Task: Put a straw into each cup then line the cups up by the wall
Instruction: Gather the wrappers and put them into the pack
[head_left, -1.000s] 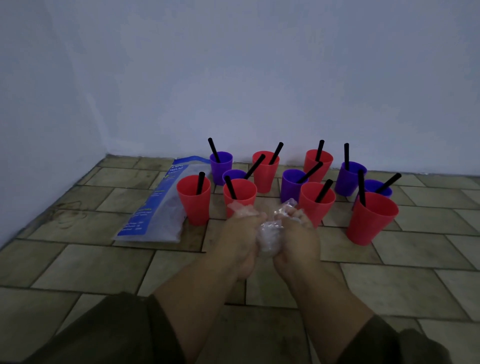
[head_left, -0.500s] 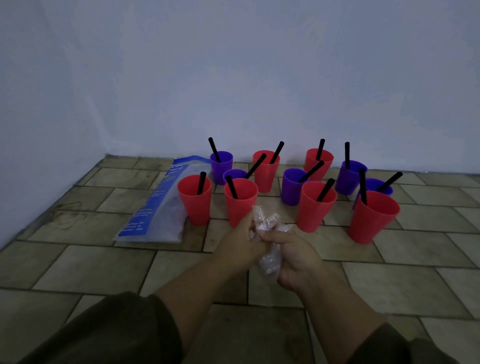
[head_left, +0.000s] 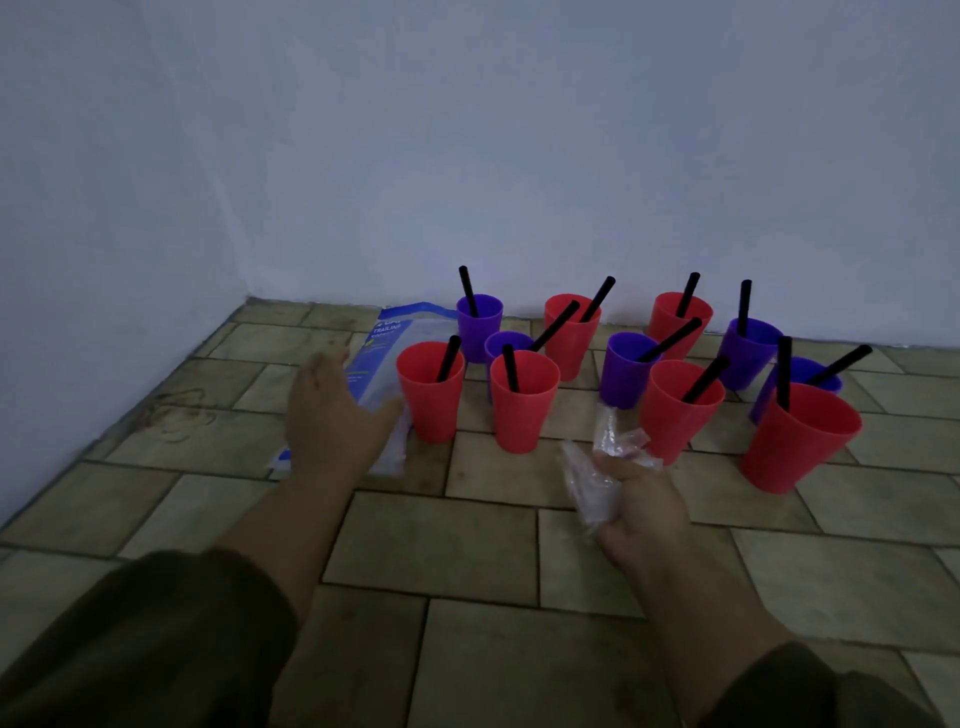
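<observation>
Every one of the red and purple plastic cups appears to hold a black plastic straw, so the straw step looks finished. They stand bunched on the tiled floor from 12 to 2 o'clock, near the pale wall but not in a row.

The right hand, at 1 o'clock, has its fingers clamped on a crumpled clear plastic wrapper. The left hand reaches toward 11 o'clock with its fingers spread apart over a blue-and-clear plastic bag; whether it touches the bag cannot be told.

The next move is probably to get rid of the wrapper, perhaps into that bag. Both hands would then be free to slide the cups to the wall without tipping them.
</observation>
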